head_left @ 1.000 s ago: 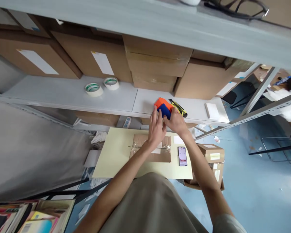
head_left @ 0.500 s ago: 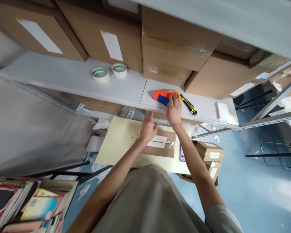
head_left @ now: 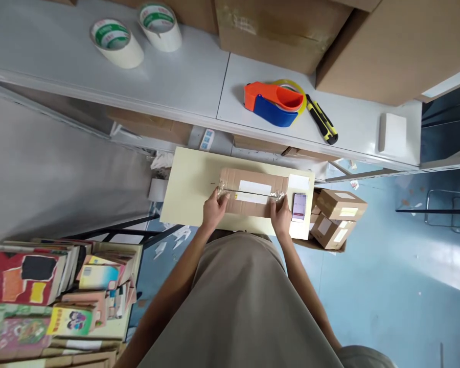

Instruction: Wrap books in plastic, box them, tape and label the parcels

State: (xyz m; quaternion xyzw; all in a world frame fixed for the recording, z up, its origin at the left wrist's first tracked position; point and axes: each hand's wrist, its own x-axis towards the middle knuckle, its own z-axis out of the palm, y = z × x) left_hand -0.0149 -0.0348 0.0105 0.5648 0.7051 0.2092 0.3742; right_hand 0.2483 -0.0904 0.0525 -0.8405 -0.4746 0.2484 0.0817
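Note:
A small cardboard box [head_left: 249, 176] lies on the cream tabletop [head_left: 191, 204]. Its top has a dark lengthwise seam, a white label cut by that seam, and shiny clear tape at both ends. My left hand [head_left: 213, 210] grips the left end, thumb on top near the seam. At the right end my right hand [head_left: 281, 217] holds the box in the same way. The undersides of my fingers are partly hidden. On the shelf above sits an orange and blue tape dispenser [head_left: 272, 105] with a yellow roll, untouched, beside a black and yellow utility knife [head_left: 322, 120].
The grey shelf [head_left: 191, 97] edge runs across, beyond the tabletop. Two tape rolls [head_left: 117, 43] and a white block [head_left: 393, 133] stand on it. A phone [head_left: 299, 207] lies right of the box. Stacked cartons [head_left: 339, 204] are at right, books [head_left: 42, 276] at lower left.
My right hand has left the tape dispenser on the shelf and come down to the box's right end. My left hand has closed on its left end. The view has shifted.

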